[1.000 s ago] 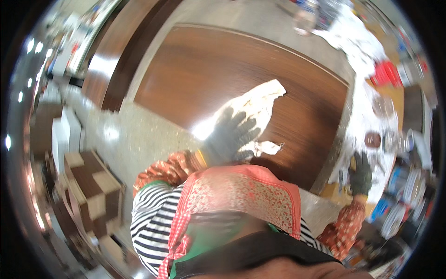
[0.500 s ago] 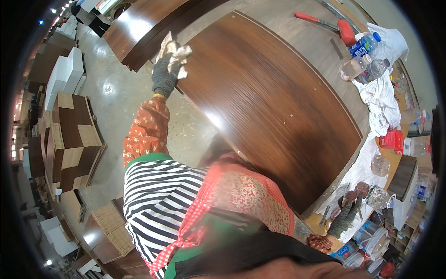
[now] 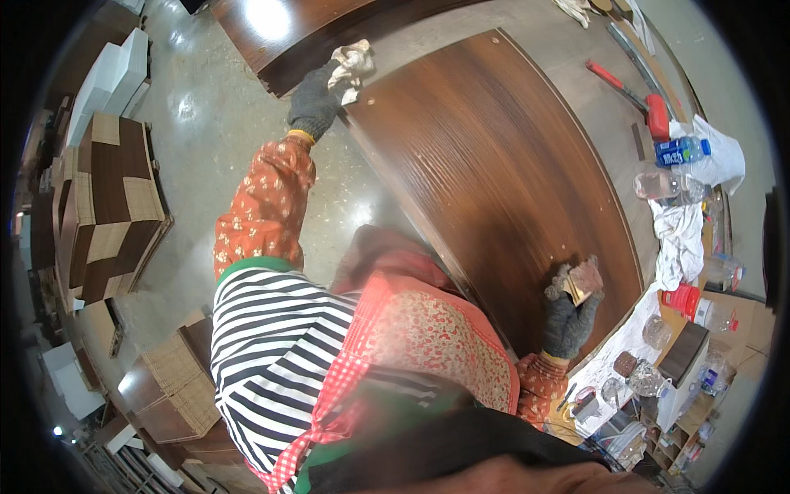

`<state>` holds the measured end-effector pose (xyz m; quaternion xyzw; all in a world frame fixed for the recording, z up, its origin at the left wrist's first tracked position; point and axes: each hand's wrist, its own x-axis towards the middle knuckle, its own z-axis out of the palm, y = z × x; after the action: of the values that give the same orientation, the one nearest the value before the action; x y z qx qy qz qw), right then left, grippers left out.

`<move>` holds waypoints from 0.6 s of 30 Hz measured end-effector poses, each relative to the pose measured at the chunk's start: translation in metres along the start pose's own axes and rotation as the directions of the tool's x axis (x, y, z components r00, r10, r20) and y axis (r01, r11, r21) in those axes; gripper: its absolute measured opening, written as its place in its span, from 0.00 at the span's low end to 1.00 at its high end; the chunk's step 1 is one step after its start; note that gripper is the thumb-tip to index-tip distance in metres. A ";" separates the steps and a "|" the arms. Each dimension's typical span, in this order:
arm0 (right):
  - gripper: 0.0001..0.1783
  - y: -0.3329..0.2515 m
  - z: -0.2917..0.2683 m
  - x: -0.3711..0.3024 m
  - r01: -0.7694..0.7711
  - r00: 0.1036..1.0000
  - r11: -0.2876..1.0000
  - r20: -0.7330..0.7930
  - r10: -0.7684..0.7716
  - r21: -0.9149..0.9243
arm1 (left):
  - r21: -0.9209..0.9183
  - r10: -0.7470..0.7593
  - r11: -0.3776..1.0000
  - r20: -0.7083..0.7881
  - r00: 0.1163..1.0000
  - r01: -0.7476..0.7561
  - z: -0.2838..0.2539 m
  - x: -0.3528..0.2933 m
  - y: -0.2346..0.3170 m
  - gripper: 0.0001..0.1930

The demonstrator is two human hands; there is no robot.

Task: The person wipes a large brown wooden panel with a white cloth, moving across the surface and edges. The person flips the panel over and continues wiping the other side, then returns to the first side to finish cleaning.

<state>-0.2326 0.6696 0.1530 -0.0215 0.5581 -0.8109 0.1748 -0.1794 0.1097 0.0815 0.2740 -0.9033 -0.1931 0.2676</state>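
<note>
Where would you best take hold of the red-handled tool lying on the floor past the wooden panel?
Take the red-handled tool by its long thin handle, near the middle, coming from above with the grip across it. It lies flat on the floor with bare concrete on both sides of the handle, while its thick red head sits close to the bottle and white cloth, so that end looks more crowded.

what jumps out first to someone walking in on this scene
The big dark brown wooden panel lying across the middle draws the eye first. The gloved left hand presses a crumpled white rag at the panel's far corner, while the gloved right hand grips a small reddish-brown pad at its near edge. On the right, plastic bottles and white cloths lie cluttered on the floor.
</note>
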 end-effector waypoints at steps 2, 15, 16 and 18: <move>0.37 0.015 0.019 0.017 -0.155 0.983 0.902 0.156 0.098 0.404 | -0.056 -0.005 0.998 -0.008 1.000 0.005 -0.005 -0.003 -0.009 0.26; 0.41 0.066 0.058 0.035 -0.093 0.996 0.740 0.070 0.062 0.666 | -0.435 0.031 0.901 0.067 0.997 0.002 -0.029 -0.005 0.004 0.30; 0.41 0.066 0.059 0.033 -0.080 0.997 0.767 0.050 0.062 0.636 | -0.377 0.109 0.923 0.060 0.992 -0.078 -0.029 -0.011 0.015 0.32; 0.42 0.067 0.060 0.032 -0.060 0.997 0.803 0.002 0.073 0.594 | -0.109 0.306 0.948 0.070 0.949 -0.298 -0.026 -0.028 0.043 0.31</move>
<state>-0.2318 0.5845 0.1097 0.0624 0.2792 -0.9381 0.1952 -0.1609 0.1548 0.1131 0.1106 -0.9349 -0.2050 0.2677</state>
